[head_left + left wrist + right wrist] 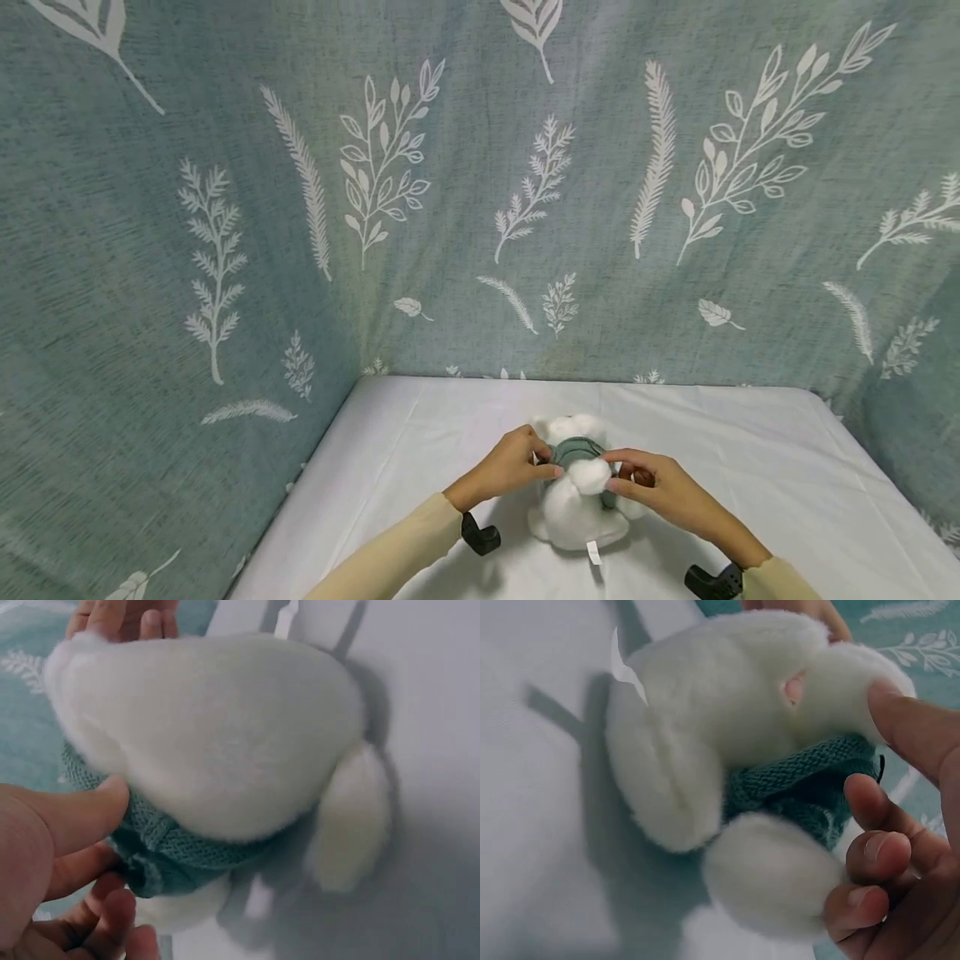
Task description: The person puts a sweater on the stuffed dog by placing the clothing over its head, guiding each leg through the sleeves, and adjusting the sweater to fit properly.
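Note:
A white plush toy (577, 517) in a green knitted sweater (576, 450) sits on the white-covered table, held between both hands. With its thumb on the sweater's edge and its fingers behind the knit, my left hand (517, 460) pinches the sweater, as the left wrist view shows. On the other side my right hand (663, 487) grips the toy, its thumb on a rounded white fluffy part (851, 686) and its curled fingers by the sweater. A white tag (593, 553) sticks out from the toy's bottom. The toy's face is out of sight.
White cloth (450, 417) covers the table. Green-blue curtains (465, 208) with white leaf prints hang behind it and at both sides. Black camera mounts sit on the left wrist (480, 535) and the right wrist (712, 582).

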`<state>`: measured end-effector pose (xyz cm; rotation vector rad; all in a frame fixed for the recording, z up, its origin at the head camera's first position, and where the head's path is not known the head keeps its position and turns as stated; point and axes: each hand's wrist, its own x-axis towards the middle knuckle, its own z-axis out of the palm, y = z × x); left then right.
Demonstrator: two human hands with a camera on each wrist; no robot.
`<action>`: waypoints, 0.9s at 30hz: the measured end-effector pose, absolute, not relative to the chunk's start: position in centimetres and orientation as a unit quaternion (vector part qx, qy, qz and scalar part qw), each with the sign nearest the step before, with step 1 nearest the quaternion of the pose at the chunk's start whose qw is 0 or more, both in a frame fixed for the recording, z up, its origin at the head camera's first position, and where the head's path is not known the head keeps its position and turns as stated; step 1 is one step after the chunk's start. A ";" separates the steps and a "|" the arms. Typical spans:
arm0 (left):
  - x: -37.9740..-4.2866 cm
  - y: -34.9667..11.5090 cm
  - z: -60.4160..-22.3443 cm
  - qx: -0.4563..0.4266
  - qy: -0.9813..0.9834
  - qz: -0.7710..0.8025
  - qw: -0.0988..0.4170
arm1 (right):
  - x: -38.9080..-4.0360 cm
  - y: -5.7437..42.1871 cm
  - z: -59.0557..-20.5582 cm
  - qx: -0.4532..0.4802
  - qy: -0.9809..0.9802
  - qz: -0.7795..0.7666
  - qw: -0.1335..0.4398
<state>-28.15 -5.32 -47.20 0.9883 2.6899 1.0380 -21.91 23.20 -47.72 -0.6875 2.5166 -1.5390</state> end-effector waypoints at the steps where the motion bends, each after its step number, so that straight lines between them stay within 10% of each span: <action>1: -28.1 -5.3 -47.2 0.321 0.881 0.343 0.047 | -22.0 23.1 -47.7 -0.232 0.832 -0.501 0.056; 11: -27.6 -4.6 -46.6 0.334 0.854 0.394 0.065 | -22.5 21.4 -47.2 -0.297 0.856 -0.423 -0.010; 27: -27.0 -5.2 -44.8 0.357 0.824 0.427 0.103 | -22.9 16.6 -47.1 -0.156 0.929 -0.327 -0.079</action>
